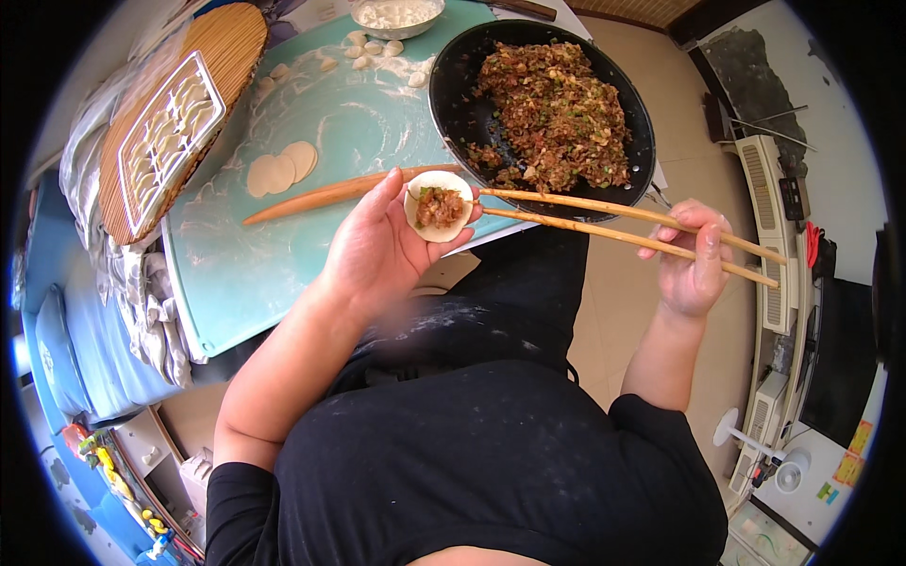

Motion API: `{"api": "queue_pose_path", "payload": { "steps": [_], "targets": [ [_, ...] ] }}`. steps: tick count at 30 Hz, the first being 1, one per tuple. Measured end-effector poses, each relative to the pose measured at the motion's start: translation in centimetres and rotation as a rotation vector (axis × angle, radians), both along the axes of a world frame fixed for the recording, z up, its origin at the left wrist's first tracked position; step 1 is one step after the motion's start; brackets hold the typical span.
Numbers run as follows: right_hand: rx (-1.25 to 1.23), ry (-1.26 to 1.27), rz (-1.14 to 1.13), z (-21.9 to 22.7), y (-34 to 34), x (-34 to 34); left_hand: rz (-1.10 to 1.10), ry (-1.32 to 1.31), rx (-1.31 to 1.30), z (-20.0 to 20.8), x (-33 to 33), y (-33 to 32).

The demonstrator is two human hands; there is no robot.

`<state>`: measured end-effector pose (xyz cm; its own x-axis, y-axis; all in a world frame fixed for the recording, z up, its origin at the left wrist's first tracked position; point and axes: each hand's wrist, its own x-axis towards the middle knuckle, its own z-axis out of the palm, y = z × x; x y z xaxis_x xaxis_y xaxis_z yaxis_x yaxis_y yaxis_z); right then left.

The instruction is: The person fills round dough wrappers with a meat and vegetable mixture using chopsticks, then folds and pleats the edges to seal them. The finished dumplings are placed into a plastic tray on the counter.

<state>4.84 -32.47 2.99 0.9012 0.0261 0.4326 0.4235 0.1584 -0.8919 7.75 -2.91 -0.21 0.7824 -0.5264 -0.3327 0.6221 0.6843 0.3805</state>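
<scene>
My left hand (377,241) holds a round dumpling wrapper (413,226) on its fingers, palm up. A small mound of chopped meat filling (440,207) lies in the middle of the wrapper. In my right hand (694,259) is a pair of long wooden chopsticks (604,215), pointing left, with their tips close to the wrapper's right edge. Beyond my hands stands a black pan (462,104) with a large heap of brown and green filling (557,113). A tapered wooden rolling pin (311,198) lies behind my left hand, partly hidden by it.
A floury turquoise mat (245,292) covers the table. On it lie several flat wrappers (281,170), small dough pieces (362,49) and a bowl of flour (401,31). At left, a white-edged tray (218,94) of shaped dumplings rests on a round woven board (238,42).
</scene>
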Motion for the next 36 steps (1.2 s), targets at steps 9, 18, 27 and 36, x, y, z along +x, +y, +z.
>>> {"api": "queue_pose_path", "payload": {
  "steps": [9,18,27,36],
  "targets": [
    [0.247,0.228,-0.020,-0.8,-1.0,0.2,-0.042,-0.007,-0.040,-0.1,-0.1,0.0],
    [0.339,0.311,-0.019,-2.1,-0.8,0.2,-0.096,-0.034,-0.056,-0.5,-0.2,-0.2],
    [0.245,0.267,0.036,-1.9,0.9,0.2,-0.093,0.043,-0.032,-0.5,-1.2,-0.3],
    [0.250,0.231,0.194,-0.6,0.5,2.1,-0.181,0.058,-0.124,-0.6,-2.4,1.1]
  ]
}}
